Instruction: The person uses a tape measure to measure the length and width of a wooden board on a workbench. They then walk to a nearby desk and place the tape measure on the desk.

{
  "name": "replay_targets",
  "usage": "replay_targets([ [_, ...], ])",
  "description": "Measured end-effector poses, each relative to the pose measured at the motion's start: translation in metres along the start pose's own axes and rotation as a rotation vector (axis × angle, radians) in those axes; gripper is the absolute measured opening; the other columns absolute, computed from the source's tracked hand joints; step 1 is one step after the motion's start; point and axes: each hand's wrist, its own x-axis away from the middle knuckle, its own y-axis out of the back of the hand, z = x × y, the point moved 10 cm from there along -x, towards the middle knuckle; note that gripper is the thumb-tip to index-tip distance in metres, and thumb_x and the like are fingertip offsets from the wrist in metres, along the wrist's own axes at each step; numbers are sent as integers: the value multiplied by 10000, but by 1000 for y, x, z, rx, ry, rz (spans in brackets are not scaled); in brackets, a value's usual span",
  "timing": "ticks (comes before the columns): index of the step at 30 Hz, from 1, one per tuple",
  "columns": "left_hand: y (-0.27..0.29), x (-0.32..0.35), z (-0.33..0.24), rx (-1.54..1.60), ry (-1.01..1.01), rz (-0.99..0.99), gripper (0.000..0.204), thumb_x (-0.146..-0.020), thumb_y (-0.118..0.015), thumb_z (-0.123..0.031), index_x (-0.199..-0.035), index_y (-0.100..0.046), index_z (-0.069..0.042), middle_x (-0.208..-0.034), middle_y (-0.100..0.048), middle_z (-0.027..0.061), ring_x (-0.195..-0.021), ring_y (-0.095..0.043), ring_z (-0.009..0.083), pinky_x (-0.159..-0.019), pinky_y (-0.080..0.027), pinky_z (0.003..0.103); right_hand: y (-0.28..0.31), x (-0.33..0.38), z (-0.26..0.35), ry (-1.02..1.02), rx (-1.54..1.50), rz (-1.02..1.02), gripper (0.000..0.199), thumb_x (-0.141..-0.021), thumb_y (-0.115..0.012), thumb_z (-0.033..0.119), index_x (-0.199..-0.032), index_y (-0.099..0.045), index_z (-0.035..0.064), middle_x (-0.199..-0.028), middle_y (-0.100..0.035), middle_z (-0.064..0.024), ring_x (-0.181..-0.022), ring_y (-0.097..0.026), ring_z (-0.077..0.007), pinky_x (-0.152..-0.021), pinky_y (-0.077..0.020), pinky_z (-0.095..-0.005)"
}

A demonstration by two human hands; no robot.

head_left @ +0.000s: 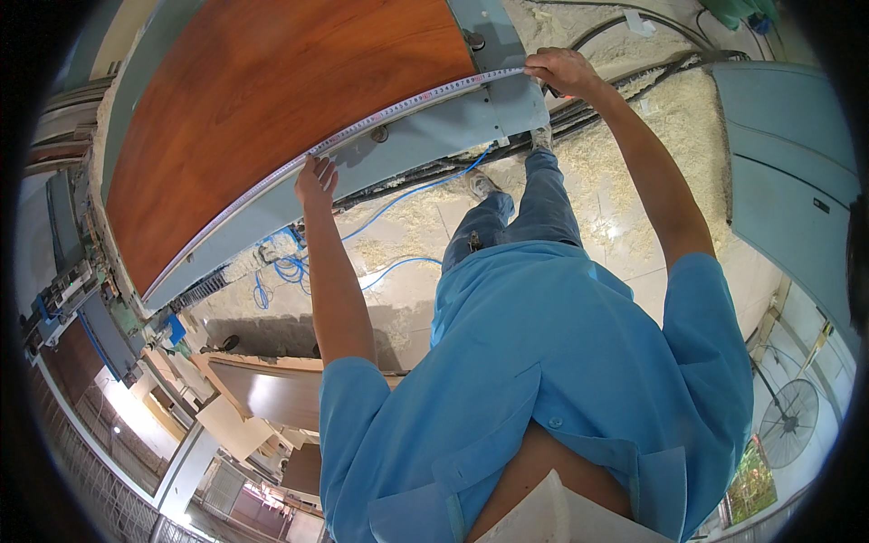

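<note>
A white tape measure (pixel 398 110) is drawn out along the near edge of a reddish-brown wood panel (pixel 299 81). The panel lies on a grey-blue machine bed (pixel 444 125). At the tape's right end, past the panel's corner, my right hand (pixel 563 72) is closed around it; a dark, red-marked bit shows under the fingers, and the palm hides the rest. Partway along the tape, my left hand (pixel 316 179) has its fingers bent up against the strip, pinching it at the panel's edge. The tape's far left end reaches the panel's lower left corner.
Blue hoses (pixel 412 192) and black cables (pixel 625 83) run over the floor (pixel 634 195), which is strewn with pale shavings. A grey-blue cabinet (pixel 787 154) stands at the right. Leaning boards (pixel 272 391) and a fan (pixel 789 418) are lower in view.
</note>
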Motion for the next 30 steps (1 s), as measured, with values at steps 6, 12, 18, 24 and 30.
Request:
replay_targets([
  [6, 1, -2, 1, -11, 4, -6, 336, -999, -624, -318, -1170, -617, -28, -1134, -699, 137, -1045, -671, 275, -875, -534, 424, 1, 0, 1, 21, 10, -21, 217, -992, -574, 359, -1037, -658, 163, -952, -659, -79, -987, -657, -306, -845, -535, -449],
  [12, 3, -5, 2, -16, 16, -6, 336, -1000, -625, -324, -1160, -618, -29, -1128, -702, 129, -1045, -672, 273, -877, -535, 420, 3, 0, 1, 34, 4, -49, 215, -990, -580, 354, -1035, -665, 162, -935, -660, -87, -964, -660, -311, -834, -536, -450],
  [18, 3, -4, 2, -25, 19, -15, 335, -1004, -619, -326, -1156, -616, -27, -1120, -705, 126, -1040, -672, 265, -868, -535, 413, 2, 0, 0, 36, -6, -64, 216, -988, -584, 349, -1035, -667, 155, -926, -663, -92, -956, -660, -314, -821, -534, -452],
  [24, 2, -5, 2, -22, 15, -11, 340, -1003, -619, -321, -1154, -611, -16, -1105, -712, 125, -1031, -674, 262, -860, -534, 415, 1, 0, 1, 43, -2, -51, 214, -989, -579, 344, -1028, -663, 152, -904, -654, -94, -942, -658, -315, -815, -533, -452],
  [30, 4, -8, 2, -21, 20, -24, 334, -997, -626, -313, -1139, -611, -11, -1097, -713, 130, -1019, -677, 266, -853, -532, 414, 0, 0, -1, 35, -30, -36, 206, -992, -570, 338, -1023, -657, 153, -891, -648, -96, -936, -657, -313, -803, -528, -451],
])
